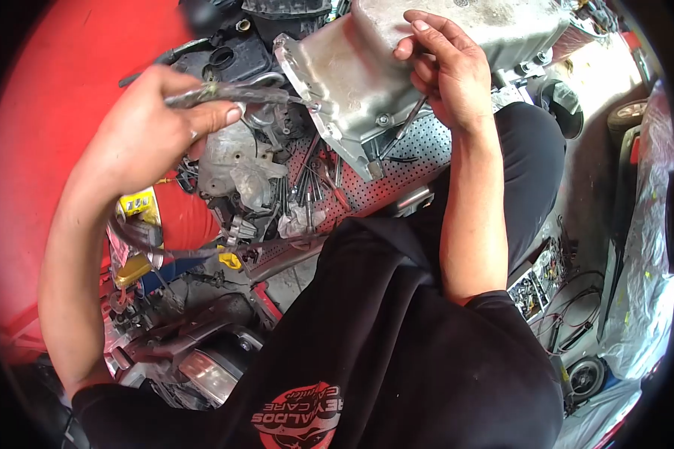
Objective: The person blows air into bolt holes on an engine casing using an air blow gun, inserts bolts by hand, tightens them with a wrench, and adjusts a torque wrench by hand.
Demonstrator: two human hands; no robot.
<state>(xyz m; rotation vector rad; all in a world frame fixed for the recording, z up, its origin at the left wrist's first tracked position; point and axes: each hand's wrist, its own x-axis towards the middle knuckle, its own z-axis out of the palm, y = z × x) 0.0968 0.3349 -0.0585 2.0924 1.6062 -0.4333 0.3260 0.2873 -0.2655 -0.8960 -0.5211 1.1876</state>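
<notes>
My left hand (138,120) is wrapped round a grimy grey air blow gun (236,93), thumb along its underside. Its thin nozzle points right, at the bolt-hole flange of a metal oil pan (337,82). A dark hose (138,243) hangs below my left wrist and runs right towards my lap. My right hand (449,63) is raised in front of the oil pan, fingers loosely curled and apart, with nothing visible between them. Just below it a slim rod-like tool (406,129) slants down; whether it touches the hand I cannot tell.
Under the pan is a perforated metal tray (419,146) with several hand tools. Greasy engine parts (240,161) crowd the left, beside a red surface (45,127). Plastic sheeting (640,247) hangs at the right, near a cable (569,299) on the floor.
</notes>
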